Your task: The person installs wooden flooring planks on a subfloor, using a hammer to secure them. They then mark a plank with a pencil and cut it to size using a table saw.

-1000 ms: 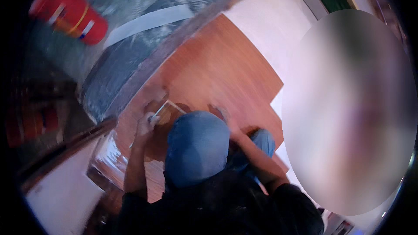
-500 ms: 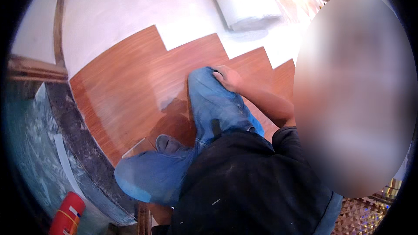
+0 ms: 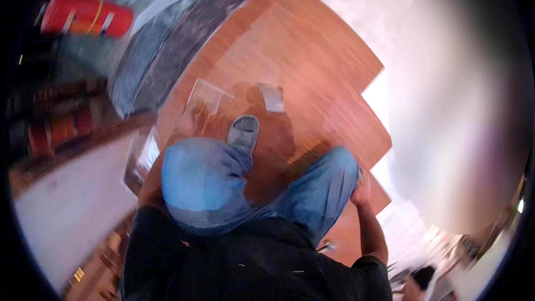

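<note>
My right hand (image 3: 362, 188) rests along the outer side of my bent right knee, fingers loosely stretched against the blue jeans (image 3: 329, 184) and nothing visible in it. My left forearm (image 3: 151, 187) passes outside my left knee; the hand beyond is hidden or smeared. Near that knee, a thin-edged rectangular piece (image 3: 209, 87) lies on the reddish-brown wood-look planks (image 3: 312, 50). One foot in a grey shoe (image 3: 244, 131) stands on the planks. A pale rectangular patch (image 3: 272, 98) shows ahead of it. Beside my right thigh is a small metal object (image 3: 327, 246), its kind unclear.
The planking ends in a stepped edge against white flooring (image 3: 384, 175) on the right. A dark stone-like border (image 3: 198, 28) runs along the left. Beyond it lies a red roll (image 3: 87, 14) with a yellow band. Blurred clutter (image 3: 423, 281) sits at the lower right.
My view has swung left, so the red roll moved from lower left to upper left. My right hand has gone from atop the knee to its outer side. My left forearm now shows more.
</note>
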Available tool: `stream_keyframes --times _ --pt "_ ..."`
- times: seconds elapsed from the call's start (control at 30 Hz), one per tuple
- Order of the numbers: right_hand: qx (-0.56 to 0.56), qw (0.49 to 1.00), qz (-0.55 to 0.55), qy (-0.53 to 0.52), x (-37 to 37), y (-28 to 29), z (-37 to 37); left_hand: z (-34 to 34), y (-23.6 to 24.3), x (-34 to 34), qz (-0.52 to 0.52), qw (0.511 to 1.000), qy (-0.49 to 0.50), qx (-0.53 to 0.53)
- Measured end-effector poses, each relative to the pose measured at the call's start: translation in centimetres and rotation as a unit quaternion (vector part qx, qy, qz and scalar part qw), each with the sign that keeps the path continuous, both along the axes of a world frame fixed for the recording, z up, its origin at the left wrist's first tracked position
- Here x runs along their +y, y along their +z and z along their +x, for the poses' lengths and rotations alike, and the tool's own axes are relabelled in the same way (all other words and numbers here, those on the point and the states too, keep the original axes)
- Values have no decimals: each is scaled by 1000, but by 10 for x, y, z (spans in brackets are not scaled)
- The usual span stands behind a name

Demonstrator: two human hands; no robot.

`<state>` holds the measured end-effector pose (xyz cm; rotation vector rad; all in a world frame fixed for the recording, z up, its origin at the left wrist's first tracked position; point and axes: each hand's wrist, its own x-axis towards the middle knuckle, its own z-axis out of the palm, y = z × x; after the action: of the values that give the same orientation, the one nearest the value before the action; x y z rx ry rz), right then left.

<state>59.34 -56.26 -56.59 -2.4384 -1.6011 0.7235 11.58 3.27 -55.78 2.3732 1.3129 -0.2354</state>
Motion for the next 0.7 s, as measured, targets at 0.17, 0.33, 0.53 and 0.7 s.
stream_keyframes --times 0.17,0.33,0.53,0.7 --pt "13 981 -73 178 -4 3 26 15 -30 -89 -125 992 17 -12" --pt "15 958 -58 280 -90 -6 75 48 -28 -138 -117 993 9 -35" --pt "-35 957 30 287 99 -79 51 134 -41 -151 -118 988 -9 -101" --pt "-70 954 94 276 138 -95 23 140 -26 -145 -98 989 -19 -109"
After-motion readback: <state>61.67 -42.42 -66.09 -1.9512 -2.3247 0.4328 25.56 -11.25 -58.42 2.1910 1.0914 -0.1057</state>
